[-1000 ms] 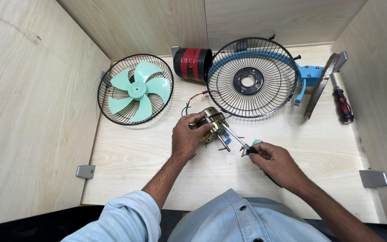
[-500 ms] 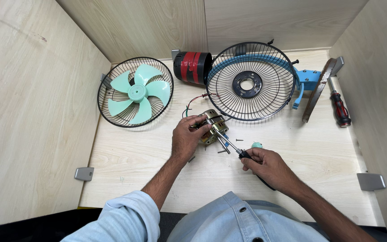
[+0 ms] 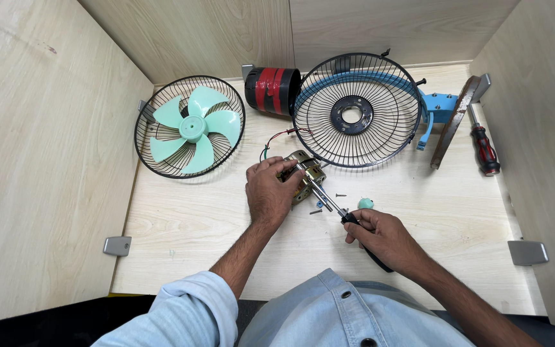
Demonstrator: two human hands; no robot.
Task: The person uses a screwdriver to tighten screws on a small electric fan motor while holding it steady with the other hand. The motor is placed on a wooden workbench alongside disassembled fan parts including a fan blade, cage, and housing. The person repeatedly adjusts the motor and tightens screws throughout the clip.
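My left hand (image 3: 270,193) grips a small brass-coloured fan motor (image 3: 303,173) on the wooden table, with red and green wires trailing off it. My right hand (image 3: 383,238) holds a black-handled screwdriver (image 3: 329,204); its metal shaft angles up-left and its tip rests on the motor. A few loose screws (image 3: 340,195) and a small mint-green knob (image 3: 365,204) lie beside the shaft, just right of the motor.
A wire guard holding a mint-green fan blade (image 3: 191,126) lies at the back left. A second wire guard (image 3: 356,110) with a blue rim sits at the back centre, a red-and-black cylinder (image 3: 271,90) behind it. A blue bracket (image 3: 441,106), metal bar and red-handled screwdriver (image 3: 484,149) lie right.
The view has shifted slightly. Both hands stay on the motor and screwdriver, with my right hand drawn a little nearer to me along the handle.
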